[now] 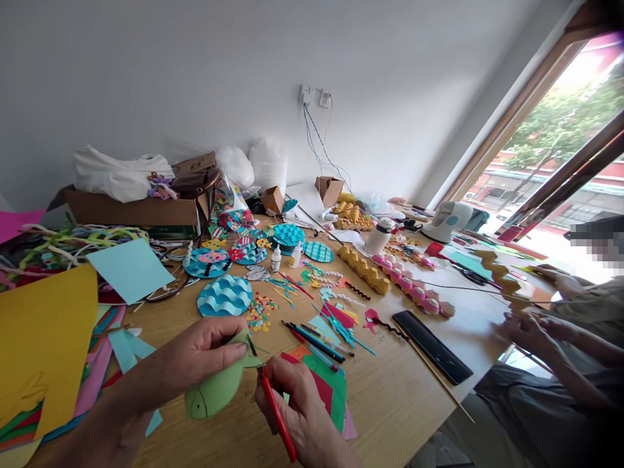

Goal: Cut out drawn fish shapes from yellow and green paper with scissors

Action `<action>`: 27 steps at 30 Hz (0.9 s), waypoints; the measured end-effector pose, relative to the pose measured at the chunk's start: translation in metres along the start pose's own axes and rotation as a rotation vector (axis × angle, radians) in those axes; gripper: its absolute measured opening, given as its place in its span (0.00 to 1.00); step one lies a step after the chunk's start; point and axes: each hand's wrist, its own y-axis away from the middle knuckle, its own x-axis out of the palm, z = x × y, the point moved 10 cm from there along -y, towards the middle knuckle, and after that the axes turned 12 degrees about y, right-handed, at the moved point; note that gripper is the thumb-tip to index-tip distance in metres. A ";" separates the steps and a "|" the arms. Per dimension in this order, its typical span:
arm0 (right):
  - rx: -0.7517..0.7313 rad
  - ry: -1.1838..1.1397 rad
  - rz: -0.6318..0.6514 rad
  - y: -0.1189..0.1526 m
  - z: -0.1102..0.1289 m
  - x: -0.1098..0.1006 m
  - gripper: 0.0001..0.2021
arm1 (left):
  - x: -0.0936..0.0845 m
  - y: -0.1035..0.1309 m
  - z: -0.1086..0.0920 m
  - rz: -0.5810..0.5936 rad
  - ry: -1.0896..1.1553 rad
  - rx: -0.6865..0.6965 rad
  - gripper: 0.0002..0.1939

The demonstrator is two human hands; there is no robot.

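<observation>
My left hand (207, 354) pinches a green paper fish (214, 389) with a drawn eye and gill line, thumb on top near its tail. In my right hand (302, 403) is a pair of red-handled scissors (277, 416), seen nearly edge-on. Their dark blades meet the fish's tail, between my two hands. Just beyond the right hand lie several pens (319, 343) and a stack of coloured paper (336, 396). Past my left hand sits a round blue plate with wavy paper strips (224, 296).
Left are a yellow sheet (43, 351) and a light-blue sheet (130, 270). Confetti (263, 311), glue bottles (275, 259), decorated plates and egg-carton strips (363, 268) spread ahead. A black phone (433, 348) and a stick (441, 377) lie right. A co-worker's hands (529, 335) handle a yellow carton strip.
</observation>
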 end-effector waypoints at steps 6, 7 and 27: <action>-0.035 0.049 -0.028 0.001 0.005 -0.004 0.14 | -0.003 0.000 0.008 0.012 -0.049 -0.005 0.14; -0.040 0.052 -0.032 0.001 0.005 -0.004 0.14 | -0.003 0.001 0.008 0.013 -0.052 -0.006 0.14; -0.056 0.056 -0.016 0.001 0.002 -0.004 0.14 | 0.013 -0.005 0.008 0.182 -0.113 0.016 0.11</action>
